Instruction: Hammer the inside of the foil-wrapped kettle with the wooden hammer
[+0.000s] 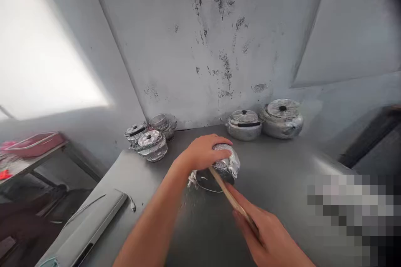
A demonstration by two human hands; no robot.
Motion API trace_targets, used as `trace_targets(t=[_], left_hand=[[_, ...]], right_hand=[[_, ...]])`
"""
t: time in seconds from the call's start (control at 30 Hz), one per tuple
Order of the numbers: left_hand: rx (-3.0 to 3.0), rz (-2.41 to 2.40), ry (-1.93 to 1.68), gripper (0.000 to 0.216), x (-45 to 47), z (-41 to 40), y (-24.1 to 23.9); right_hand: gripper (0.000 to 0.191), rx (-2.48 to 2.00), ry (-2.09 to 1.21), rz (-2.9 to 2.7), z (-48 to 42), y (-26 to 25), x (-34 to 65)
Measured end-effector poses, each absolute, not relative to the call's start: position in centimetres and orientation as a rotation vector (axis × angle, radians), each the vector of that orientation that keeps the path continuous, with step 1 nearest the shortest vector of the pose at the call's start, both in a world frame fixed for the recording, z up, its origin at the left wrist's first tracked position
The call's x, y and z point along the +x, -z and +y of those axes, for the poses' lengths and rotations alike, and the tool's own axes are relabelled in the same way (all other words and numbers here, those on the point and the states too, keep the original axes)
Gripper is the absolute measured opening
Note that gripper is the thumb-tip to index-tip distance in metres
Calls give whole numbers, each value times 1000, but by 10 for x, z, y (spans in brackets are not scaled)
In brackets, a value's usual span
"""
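A small silvery metal pot (234,160) lies tipped on the grey tabletop, its dark round opening facing me. My left hand (205,150) is pressed over the top of it, fingers and thumb wrapped round its side. A thin wooden stick (232,198) slants up from my right hand (263,231), which is closed round its lower part. The far end of that stick meets the pot's rim near my left thumb; whether it touches, I cannot tell. Some pale, crumpled strands (192,178) hang at the pot's left side.
Lidded metal pots stand along the wall: a pair at right (245,130) and a cluster at left (152,146). A long white case (97,225) with a cable lies at the left table edge. Beyond it, a red tray (36,144) rests on another table. Pixelation covers the lower right.
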State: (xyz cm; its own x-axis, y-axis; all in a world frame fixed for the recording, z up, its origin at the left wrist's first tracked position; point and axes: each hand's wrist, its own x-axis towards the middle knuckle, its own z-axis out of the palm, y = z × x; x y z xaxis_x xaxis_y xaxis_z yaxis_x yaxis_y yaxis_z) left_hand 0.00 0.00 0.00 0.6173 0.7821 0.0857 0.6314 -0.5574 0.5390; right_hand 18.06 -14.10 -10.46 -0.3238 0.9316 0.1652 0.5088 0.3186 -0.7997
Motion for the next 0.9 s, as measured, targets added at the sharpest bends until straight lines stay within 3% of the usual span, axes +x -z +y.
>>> trace_targets(t=[0.9], left_hand=[[2404, 1112, -500, 37, 1, 3, 8]], right_hand=[[58, -1245, -1025, -1885, -136, 113, 167]])
